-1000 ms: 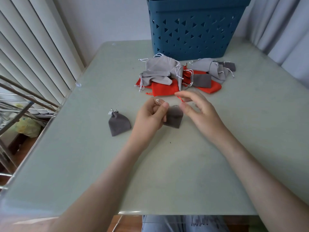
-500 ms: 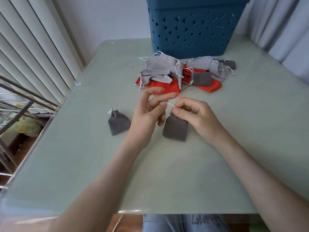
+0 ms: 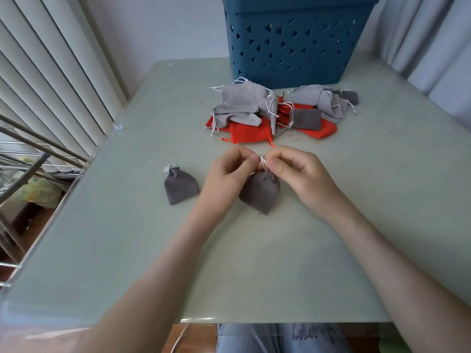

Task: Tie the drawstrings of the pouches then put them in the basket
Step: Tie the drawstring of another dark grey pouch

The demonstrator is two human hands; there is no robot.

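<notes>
At the left edge of the frame, vertical blinds (image 3: 51, 72) border the table (image 3: 127, 250). Left of centre, the finished pouch (image 3: 180, 186) lies flat on the table with its neck gathered and its cord bunched on top. It appears tied and parked clear of the work area, not yet moved to the basket. At centre, the left hand (image 3: 226, 174) has its fingers curled and pinches the pale drawstring (image 3: 263, 161) between thumb and fingertips. Directly below the cord, the working pouch (image 3: 260, 192), dark grey with a cinched neck, hangs from it with its lower corner at or near the table, so the cord stays taut for knotting. Just right of centre, the right hand (image 3: 298, 174) is curled likewise and pinches the same drawstring from the opposite side. The two hands nearly touch, as forming a knot requires. Beyond the hands, in the upper centre, the untied pile (image 3: 244, 103) of grey and red pouches waits just in front of the blue basket (image 3: 293, 42) at the top of the frame. Its interior is not visible.
</notes>
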